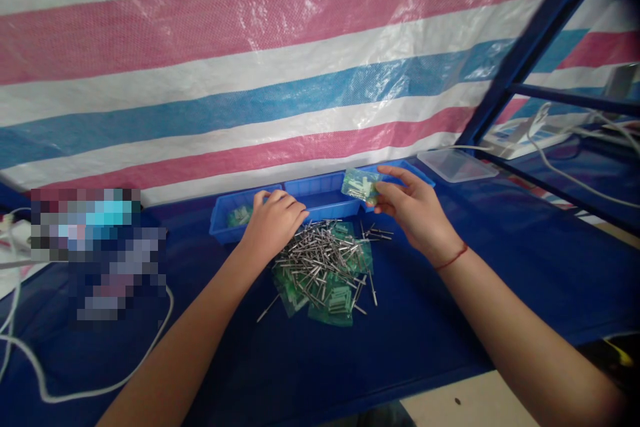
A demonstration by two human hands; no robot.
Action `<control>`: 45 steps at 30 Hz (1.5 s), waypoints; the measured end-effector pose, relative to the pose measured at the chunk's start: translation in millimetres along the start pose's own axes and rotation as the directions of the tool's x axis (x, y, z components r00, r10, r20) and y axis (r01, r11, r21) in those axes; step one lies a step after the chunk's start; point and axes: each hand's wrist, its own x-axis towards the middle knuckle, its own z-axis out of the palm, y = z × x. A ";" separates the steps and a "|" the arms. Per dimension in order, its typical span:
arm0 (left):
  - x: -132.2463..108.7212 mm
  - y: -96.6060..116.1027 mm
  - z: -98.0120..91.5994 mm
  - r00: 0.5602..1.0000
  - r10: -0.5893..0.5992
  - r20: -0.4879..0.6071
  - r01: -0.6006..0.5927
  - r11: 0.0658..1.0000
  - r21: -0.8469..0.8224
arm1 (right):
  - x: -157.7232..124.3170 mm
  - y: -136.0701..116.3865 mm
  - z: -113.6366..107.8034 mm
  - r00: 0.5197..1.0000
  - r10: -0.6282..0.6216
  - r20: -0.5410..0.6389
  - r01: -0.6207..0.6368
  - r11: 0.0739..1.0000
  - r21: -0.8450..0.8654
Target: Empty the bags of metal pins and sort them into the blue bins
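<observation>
A heap of metal pins (320, 260) lies on small green plastic bags (330, 303) in the middle of the blue table (400, 340). My left hand (273, 223) rests curled at the heap's left edge, fingertips closed on the pins; what they pinch is too small to name. My right hand (413, 210) holds up a small green bag of parts (361, 185) between thumb and fingers, just above the blue trays.
Three shallow blue trays (305, 185) line the far table edge below a striped tarp; the left one holds a green bag (240, 215). A clear plastic lid (456, 165) sits right of them. White cables (75, 387) lie at left, a blue metal frame (530, 47) at right.
</observation>
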 end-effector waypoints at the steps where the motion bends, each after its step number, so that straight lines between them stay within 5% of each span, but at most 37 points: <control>1: 0.7 -1.5 -1.0 1.000 0.002 0.006 -0.002 1.000 -0.014 | -0.5 -0.4 0.3 1.000 0.007 0.006 -0.007 1.000 0.010; 5: 0.3 -15.2 -19.7 0.998 -0.030 -0.063 0.018 0.983 -0.185 | -2.4 -1.9 0.9 0.998 0.036 0.048 -0.039 0.997 0.063; 8: -8.6 -21.8 -41.8 0.949 -0.250 -0.192 0.160 0.907 -0.390 | -5.4 -2.5 2.8 0.992 0.070 0.107 -0.077 0.995 0.066; 12: -32.5 -1.5 -52.4 0.874 -0.485 -0.030 0.364 0.695 -0.620 | -17.8 0.0 13.4 0.957 0.166 0.236 -0.186 0.981 0.062; 15: -48.2 24.7 -43.8 0.862 -0.484 0.149 0.409 0.493 -0.768 | -31.9 5.3 25.3 0.903 0.230 0.363 -0.278 0.957 0.086; 20: -55.6 39.1 -32.4 0.832 -0.521 0.190 0.411 0.349 -0.842 | -47.0 10.4 37.3 0.837 0.273 0.474 -0.325 0.945 0.030; 29: -56.6 33.7 -29.2 0.811 -0.513 0.282 0.439 0.214 -0.873 | -44.9 7.3 34.0 0.859 0.111 0.499 -0.049 0.990 -0.135; 38: -54.7 38.9 -28.1 0.749 -0.577 0.327 0.360 -0.061 -0.931 | -45.9 6.0 31.0 0.867 0.070 0.493 -0.031 0.996 -0.086; 45: -56.0 38.2 -23.7 0.781 -0.580 0.231 0.350 0.101 -0.931 | -46.7 6.7 31.9 0.861 0.023 0.508 -0.025 1.000 -0.003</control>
